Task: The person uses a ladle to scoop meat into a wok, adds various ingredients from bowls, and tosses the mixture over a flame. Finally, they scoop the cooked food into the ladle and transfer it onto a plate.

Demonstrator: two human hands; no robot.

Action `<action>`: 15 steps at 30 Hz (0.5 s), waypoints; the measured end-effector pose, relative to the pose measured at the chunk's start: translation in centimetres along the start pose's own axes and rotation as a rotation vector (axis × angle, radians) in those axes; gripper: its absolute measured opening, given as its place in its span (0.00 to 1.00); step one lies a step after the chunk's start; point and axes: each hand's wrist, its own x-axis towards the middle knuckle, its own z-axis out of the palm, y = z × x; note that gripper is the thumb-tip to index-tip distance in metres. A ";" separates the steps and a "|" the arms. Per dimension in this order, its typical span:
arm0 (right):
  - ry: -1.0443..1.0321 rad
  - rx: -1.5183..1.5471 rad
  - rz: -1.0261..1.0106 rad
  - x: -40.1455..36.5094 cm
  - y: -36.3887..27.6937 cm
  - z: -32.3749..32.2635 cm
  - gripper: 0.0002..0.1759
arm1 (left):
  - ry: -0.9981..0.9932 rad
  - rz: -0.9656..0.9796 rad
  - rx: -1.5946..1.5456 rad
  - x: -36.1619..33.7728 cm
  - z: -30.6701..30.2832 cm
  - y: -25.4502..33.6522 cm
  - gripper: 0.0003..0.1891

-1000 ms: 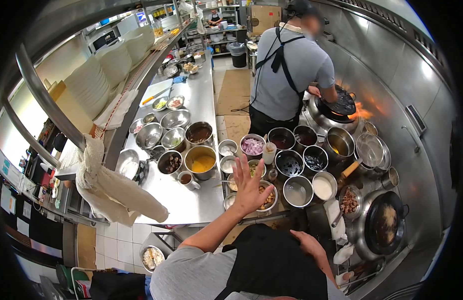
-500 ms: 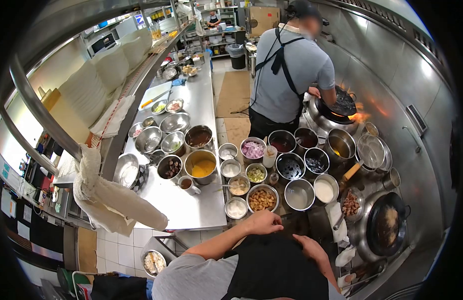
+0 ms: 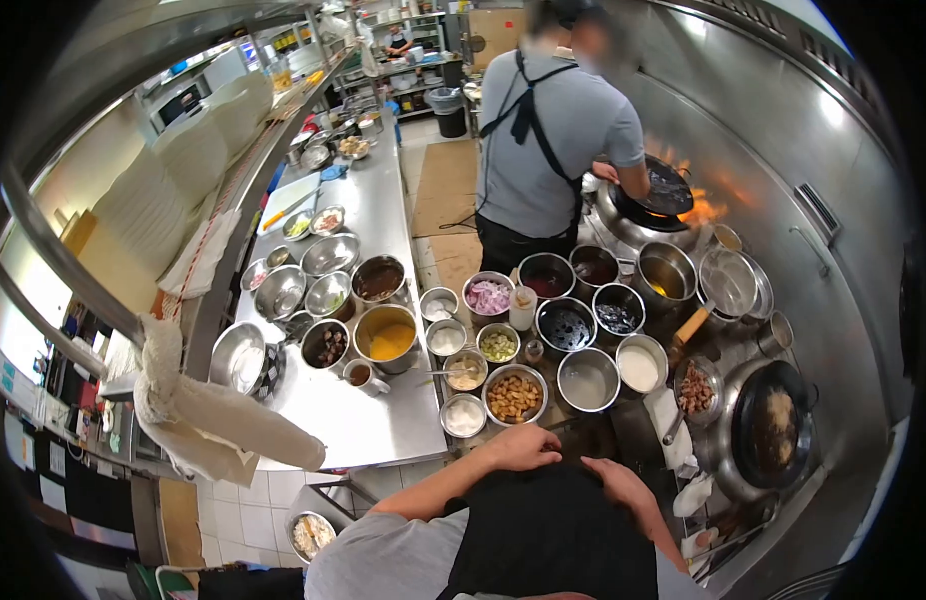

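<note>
Both hands at the black apron (image 3: pixel 543 530).
Left hand (image 3: pixel 523 447) grip curled shut at its top; right hand (image 3: pixel 618 482) flat, open.

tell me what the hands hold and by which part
No utensil: left hand and right hand rest on the black apron, at its upper edge; grip unclear.

I note black apron (image 3: pixel 548 530) near, grey shirt (image 3: pixel 383 555); yellow-orange sauce (image 3: pixel 391 343) centre; bowl (image 3: pixel 466 298) contents purple, probably onion; white cloth (image 3: pixel 198 425) left.
</note>
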 end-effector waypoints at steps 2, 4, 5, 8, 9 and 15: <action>0.011 0.013 0.015 0.0 0.2 0.2 0.39 | -0.019 -0.012 -0.011 0.0 -0.2 0.2 0.21; 0.020 0.025 0.027 0.1 0.6 0.6 0.39 | -0.055 -0.015 0.008 0.0 -0.3 0.5 0.21; 0.017 0.022 0.021 0.1 0.8 0.9 0.39 | -0.047 -0.023 0.008 0.0 -0.2 0.5 0.21; 0.022 0.017 0.023 0.0 1.3 1.2 0.39 | -0.049 -0.022 0.009 0.1 -0.1 0.5 0.21; 0.020 0.009 0.022 0.1 1.2 1.2 0.39 | -0.053 -0.023 0.006 0.1 -0.2 0.6 0.21; 0.025 0.021 0.024 -0.1 1.1 1.1 0.39 | -0.060 -0.006 0.011 0.3 0.1 0.4 0.22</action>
